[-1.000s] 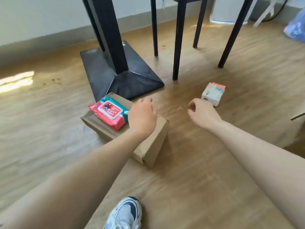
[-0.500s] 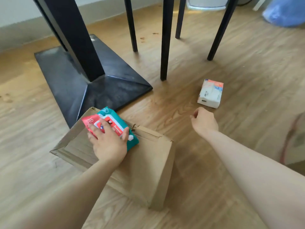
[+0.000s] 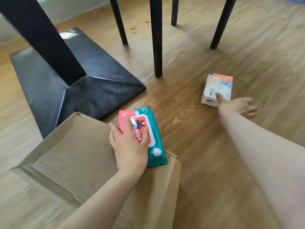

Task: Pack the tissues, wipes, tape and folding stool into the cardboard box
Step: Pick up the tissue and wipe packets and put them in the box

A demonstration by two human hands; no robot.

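Beyond the box's far left corner sits a black table base (image 3: 82, 90). The box (image 3: 66, 154) lies on the floor (image 3: 198, 162) and shows a broad cardboard face on top. No opening into it can be seen from this angle.

At the box's right edge, the left hand (image 3: 130, 146) lies flat on the wipes (image 3: 153, 128). Its fingers are spread across the red label and the thumb sits at the pack's left edge. It presses down rather than wrapping round. The pack rests partly on the box's right corner and partly overhangs it, so the flat hand probably pins it there to stop it sliding off. Most of the pack lies ahead of the palm, under the fingertips.

Beyond the box's right side stand 4 black chair legs (image 3: 156, 47).

Well right of the box, the tissues (image 3: 217, 86) lie on the floor. The right hand (image 3: 237, 106) reaches them with its grip wide: the thumb touches the pack's near right corner and the fingers splay on the floor beside it, closing on nothing. The pack sits just left of and beyond the palm, so a grasp looks about to form.

Neither the tape nor the stool is in view.
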